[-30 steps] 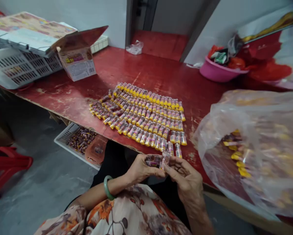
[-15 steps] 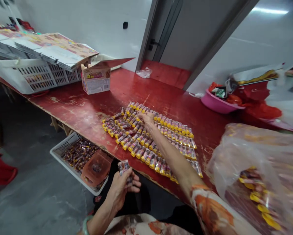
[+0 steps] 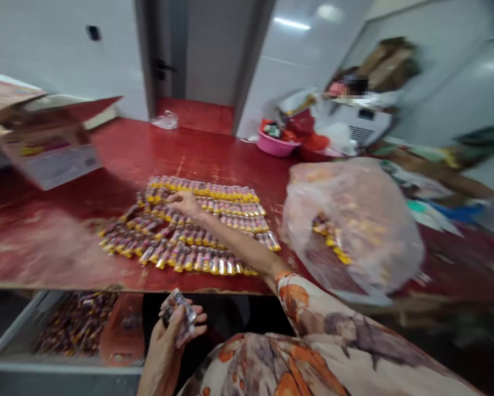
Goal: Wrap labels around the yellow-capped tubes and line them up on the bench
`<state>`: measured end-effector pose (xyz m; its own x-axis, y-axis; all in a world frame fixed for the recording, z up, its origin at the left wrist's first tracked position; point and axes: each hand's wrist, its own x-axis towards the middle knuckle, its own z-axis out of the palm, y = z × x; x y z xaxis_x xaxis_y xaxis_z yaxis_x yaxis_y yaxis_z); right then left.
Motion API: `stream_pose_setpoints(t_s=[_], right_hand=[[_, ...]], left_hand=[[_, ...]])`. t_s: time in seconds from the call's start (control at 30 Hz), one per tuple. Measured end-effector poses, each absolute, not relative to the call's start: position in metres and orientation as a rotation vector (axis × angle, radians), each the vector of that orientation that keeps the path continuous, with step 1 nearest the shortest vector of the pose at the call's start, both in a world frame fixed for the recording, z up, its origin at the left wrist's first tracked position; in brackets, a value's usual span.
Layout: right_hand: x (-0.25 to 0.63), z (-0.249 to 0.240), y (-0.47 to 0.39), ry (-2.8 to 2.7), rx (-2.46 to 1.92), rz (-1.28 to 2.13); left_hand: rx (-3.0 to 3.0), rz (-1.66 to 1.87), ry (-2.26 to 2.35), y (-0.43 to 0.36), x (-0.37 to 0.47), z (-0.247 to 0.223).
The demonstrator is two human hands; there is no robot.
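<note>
Rows of small yellow-capped tubes (image 3: pixel 197 225) lie side by side on the red table (image 3: pixel 156 154). My right hand (image 3: pixel 184 202) reaches out over them and rests on the tubes near the far rows; whether it grips one is hidden by blur. Below the table's front edge, my left hand (image 3: pixel 175 330) is closed around a small bundle of the same tubes (image 3: pixel 178 311). My right sleeve is a floral print in orange and grey.
A clear plastic bag (image 3: pixel 354 225) with more tubes sits on the table to the right. An open cardboard box (image 3: pixel 49 151) stands at the left. A white crate of tubes (image 3: pixel 65 330) is under the table. A pink basin (image 3: pixel 275 144) stands at the back.
The camera has swung right and the picture is blurred. My right hand stays stretched over the rows of tubes. My left hand still holds its bundle below the table edge.
</note>
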<state>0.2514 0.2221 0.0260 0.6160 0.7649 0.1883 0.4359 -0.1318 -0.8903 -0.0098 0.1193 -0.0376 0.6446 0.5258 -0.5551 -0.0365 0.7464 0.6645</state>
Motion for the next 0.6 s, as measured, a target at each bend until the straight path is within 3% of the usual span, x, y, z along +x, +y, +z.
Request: stream_pose_setpoints(t_s=[0.33,0.6], right_hand=[[0.344,0.005,-0.131,-0.374,-2.591,-0.279],[0.432,-0.013,-0.195,-0.536,-2.992,-0.256]], left_hand=[[0.814,0.084,0.744,0.080,0.044,-0.029],[0.864,-0.037,0.720,0.036,0.075,-0.013]])
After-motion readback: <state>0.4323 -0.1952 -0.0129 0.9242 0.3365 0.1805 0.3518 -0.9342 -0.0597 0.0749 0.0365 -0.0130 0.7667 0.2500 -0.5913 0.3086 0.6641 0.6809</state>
